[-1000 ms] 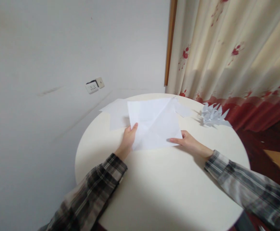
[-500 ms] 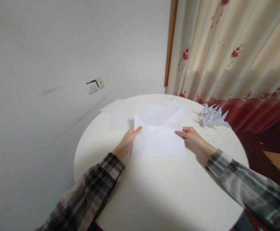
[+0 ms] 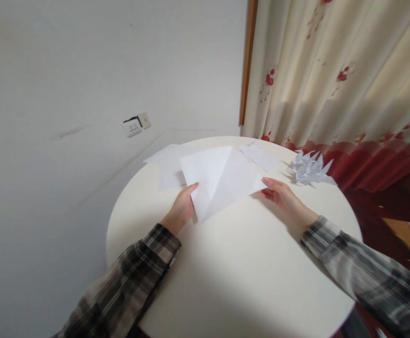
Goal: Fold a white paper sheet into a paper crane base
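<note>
A white sheet of paper (image 3: 219, 180) with a diagonal crease is held just over the round table, turned at an angle. My left hand (image 3: 184, 203) pinches its left edge, thumb on top and fingers hidden beneath. At the sheet's right corner, my right hand (image 3: 277, 191) grips it between thumb and fingers. More white sheets (image 3: 167, 162) lie flat behind it, partly covered by the held one. A smaller paper piece (image 3: 261, 156) rests near the table's back edge.
Several folded white paper shapes with pointed tips (image 3: 312, 168) stand at the right of the white round table (image 3: 247, 277). A wall with a socket (image 3: 132, 126) rises at the left. A patterned curtain (image 3: 331, 84) hangs behind on the right.
The paper has turned from lying square to a slanted position, and its diagonal crease now faces up. Both hands still hold its edges; the right has shifted slightly up.
</note>
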Demonstrator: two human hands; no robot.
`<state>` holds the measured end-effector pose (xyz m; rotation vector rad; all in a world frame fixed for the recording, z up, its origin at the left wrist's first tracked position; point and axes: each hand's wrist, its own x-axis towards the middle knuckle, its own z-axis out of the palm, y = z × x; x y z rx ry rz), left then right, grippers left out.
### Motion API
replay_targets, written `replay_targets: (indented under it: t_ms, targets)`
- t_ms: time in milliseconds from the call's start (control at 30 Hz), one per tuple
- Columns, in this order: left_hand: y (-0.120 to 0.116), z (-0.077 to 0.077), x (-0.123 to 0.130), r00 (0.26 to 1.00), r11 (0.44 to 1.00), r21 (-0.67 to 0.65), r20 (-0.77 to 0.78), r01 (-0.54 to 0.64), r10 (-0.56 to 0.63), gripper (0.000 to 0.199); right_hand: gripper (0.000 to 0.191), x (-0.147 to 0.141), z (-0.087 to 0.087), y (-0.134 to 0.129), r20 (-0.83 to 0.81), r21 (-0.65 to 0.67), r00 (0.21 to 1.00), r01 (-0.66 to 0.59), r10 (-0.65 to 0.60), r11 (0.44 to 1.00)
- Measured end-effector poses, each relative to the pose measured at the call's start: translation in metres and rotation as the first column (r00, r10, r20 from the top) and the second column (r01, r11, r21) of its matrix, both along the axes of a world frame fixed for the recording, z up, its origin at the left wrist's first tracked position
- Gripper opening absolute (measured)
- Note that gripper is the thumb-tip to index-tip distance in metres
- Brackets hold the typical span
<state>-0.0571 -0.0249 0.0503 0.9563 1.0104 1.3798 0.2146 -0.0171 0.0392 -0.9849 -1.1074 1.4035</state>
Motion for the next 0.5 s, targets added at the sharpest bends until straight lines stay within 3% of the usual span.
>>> replay_targets:
  t_ms: [167,267,400,500]
  targets:
    - [-0.003,0.004,0.01,0.979,0.994,-0.032,0.182,0.102,-0.094,0.038,0.033,-0.013,0.002,-0.009,-0.016,-0.045,0.987,-0.161,0.161,0.986]
    - [-0.009,0.003,0.017,0.961,0.98,-0.024,0.204,0.196,-0.187,0.039,0.029,-0.025,0.005,-0.019,0.027,0.033,0.977,-0.212,0.211,0.977]
    - [-0.015,0.0,0.024,0.935,0.958,-0.008,0.218,0.288,-0.279,0.036,0.042,-0.035,0.005,-0.025,0.079,0.176,0.99,-0.133,0.12,0.975]
    - [-0.015,-0.002,0.023,0.934,0.955,0.002,0.205,0.297,-0.291,0.031,0.051,-0.034,0.002,-0.021,0.068,0.193,0.998,-0.005,-0.009,0.981]
